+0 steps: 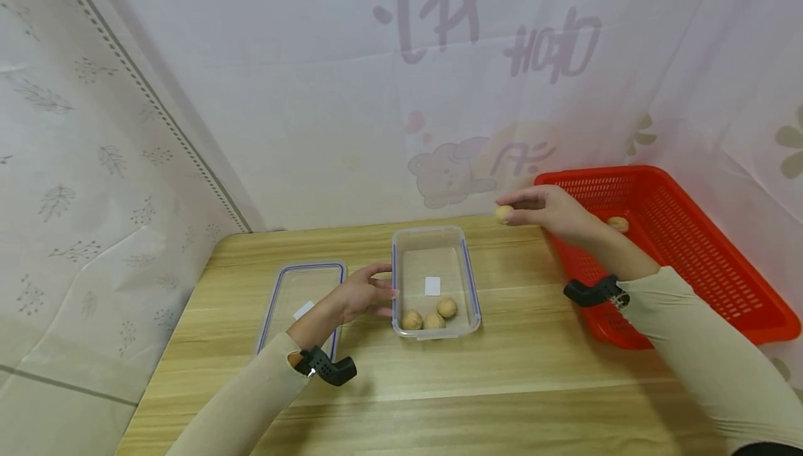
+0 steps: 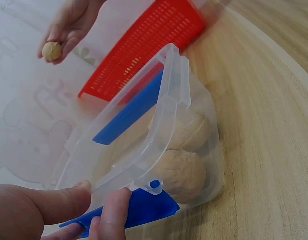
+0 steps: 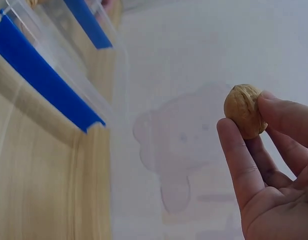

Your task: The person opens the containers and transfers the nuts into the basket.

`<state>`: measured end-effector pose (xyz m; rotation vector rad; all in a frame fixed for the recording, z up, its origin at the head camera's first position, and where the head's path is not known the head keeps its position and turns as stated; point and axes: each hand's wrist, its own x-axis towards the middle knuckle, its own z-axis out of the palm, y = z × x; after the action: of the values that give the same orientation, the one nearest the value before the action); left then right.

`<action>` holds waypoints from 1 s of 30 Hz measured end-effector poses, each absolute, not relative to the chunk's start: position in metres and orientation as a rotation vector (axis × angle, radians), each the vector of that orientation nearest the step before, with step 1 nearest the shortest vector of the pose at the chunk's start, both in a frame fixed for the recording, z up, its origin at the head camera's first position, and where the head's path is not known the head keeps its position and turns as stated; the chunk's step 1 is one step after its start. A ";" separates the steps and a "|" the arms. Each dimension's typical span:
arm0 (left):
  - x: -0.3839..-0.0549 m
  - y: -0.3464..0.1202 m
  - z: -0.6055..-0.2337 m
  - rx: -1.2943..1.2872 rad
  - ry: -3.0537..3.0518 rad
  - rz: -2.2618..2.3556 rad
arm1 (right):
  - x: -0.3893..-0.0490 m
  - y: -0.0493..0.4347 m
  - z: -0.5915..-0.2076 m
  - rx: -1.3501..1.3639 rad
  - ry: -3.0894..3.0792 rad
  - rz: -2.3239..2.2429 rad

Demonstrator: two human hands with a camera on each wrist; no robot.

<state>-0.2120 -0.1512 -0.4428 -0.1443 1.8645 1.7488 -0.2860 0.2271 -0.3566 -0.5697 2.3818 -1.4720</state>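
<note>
In the head view my right hand (image 1: 552,213) is raised between the container and the red basket. Thumb and fingers pinch a walnut (image 3: 245,111), its ridged shell plain in the right wrist view. My left hand (image 1: 365,293) holds the left side of a clear plastic food container (image 1: 433,233). The left wrist view has that thumb (image 2: 69,202) at the rim and the fingers by a blue side latch (image 2: 149,209). Three walnuts (image 1: 447,307) lie at the container's near end, on its bottom.
A clear lid with a blue seal (image 1: 341,271) lies on the wooden table (image 1: 502,386), left of the container and partly under the left arm. On the right stands a red perforated basket (image 1: 721,240) with a walnut (image 1: 617,224) visible inside. Printed curtain (image 1: 301,128) hangs behind.
</note>
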 end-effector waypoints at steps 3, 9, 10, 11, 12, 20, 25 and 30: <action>-0.212 -0.151 -0.444 -0.149 1.870 1.746 | -0.285 0.239 -0.355 -0.533 2.398 -1.481; -0.211 -0.152 -0.444 -0.159 1.880 1.737 | -0.284 0.259 -0.354 -0.404 2.456 -1.463; -0.211 -0.152 -0.444 -0.159 1.881 1.736 | -0.284 0.263 -0.355 -0.370 2.463 -1.464; -0.211 -0.152 -0.444 -0.158 1.882 1.734 | -0.284 0.266 -0.355 -0.343 2.472 -1.463; -0.211 -0.152 -0.444 -0.159 1.883 1.732 | -0.285 0.269 -0.356 -0.319 2.470 -1.474; -0.211 -0.152 -0.444 -0.151 1.884 1.731 | -0.289 0.298 -0.366 -0.223 2.533 -1.450; -0.211 -0.152 -0.444 -0.149 1.879 1.733 | -0.293 0.314 -0.376 -0.197 2.563 -1.418; -0.210 -0.153 -0.444 -0.129 1.869 1.737 | -0.297 0.327 -0.383 -0.156 2.603 -1.357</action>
<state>-0.2097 -0.1532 -0.4439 -0.1288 1.8694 1.7372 -0.2967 0.3272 -0.3828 -0.1564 2.6025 -1.3566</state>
